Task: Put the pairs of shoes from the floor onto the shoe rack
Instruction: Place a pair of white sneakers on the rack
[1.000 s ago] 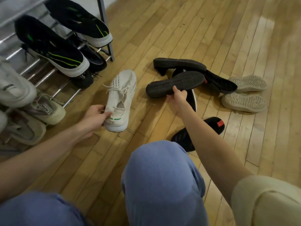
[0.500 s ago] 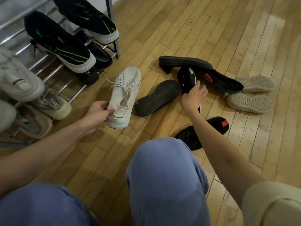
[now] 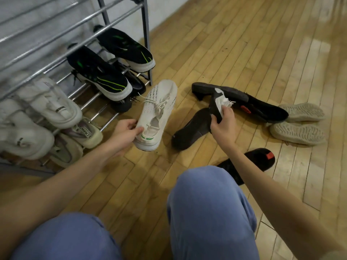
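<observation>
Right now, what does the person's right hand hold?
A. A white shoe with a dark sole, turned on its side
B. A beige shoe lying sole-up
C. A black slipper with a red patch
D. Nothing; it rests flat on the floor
A: the right hand grips a white shoe with a dark sole, tilted on its side, white laces showing above the fingers, while the left hand holds its mate.

Your forearms are bare all the way down to your left hand [image 3: 125, 131] and right hand [image 3: 223, 126]. You've got soft blue trousers [image 3: 210, 212] on both knees, and a pale beige sleeve [image 3: 336, 256] at the right shoulder.
</observation>
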A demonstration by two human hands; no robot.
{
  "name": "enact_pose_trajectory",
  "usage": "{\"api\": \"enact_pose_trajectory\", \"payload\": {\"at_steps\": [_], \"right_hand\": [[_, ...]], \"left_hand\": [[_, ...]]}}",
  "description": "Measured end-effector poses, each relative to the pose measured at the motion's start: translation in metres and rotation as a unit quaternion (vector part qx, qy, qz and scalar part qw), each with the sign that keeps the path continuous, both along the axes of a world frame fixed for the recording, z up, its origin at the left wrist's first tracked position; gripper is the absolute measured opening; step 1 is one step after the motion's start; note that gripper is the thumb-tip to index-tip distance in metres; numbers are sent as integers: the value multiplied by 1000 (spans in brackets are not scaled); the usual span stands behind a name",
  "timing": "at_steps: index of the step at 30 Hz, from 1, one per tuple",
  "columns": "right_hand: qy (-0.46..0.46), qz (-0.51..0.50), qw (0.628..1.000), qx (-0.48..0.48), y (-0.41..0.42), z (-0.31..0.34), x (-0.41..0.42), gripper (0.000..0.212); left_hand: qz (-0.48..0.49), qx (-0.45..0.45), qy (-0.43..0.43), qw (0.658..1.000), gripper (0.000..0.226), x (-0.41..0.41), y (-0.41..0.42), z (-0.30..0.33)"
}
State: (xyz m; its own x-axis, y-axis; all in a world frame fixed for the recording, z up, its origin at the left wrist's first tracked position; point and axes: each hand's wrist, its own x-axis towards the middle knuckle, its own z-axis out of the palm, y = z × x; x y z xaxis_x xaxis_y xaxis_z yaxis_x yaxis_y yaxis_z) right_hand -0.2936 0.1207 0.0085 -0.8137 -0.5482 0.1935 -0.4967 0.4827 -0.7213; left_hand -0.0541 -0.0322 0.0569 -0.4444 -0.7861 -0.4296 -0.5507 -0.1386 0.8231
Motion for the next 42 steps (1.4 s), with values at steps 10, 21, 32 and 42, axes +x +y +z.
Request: {"api": "enact_pose_trajectory", "payload": {"at_steps": [10, 21, 32, 42], "right_hand": [[264, 127, 953, -83, -71, 68, 63, 41], [417, 204, 871, -163, -133, 103, 120, 38], [512, 327, 764, -219, -190, 139, 189, 38], [554, 357, 730, -182, -238, 159, 255, 39]], "left_hand": [[106, -108, 84, 985, 27, 34, -33, 78], [240, -165, 246, 924, 27, 107, -2, 113], [438, -238, 223, 838, 14, 164, -23, 110], [513, -217, 252, 791, 26, 178, -34, 126]]}}
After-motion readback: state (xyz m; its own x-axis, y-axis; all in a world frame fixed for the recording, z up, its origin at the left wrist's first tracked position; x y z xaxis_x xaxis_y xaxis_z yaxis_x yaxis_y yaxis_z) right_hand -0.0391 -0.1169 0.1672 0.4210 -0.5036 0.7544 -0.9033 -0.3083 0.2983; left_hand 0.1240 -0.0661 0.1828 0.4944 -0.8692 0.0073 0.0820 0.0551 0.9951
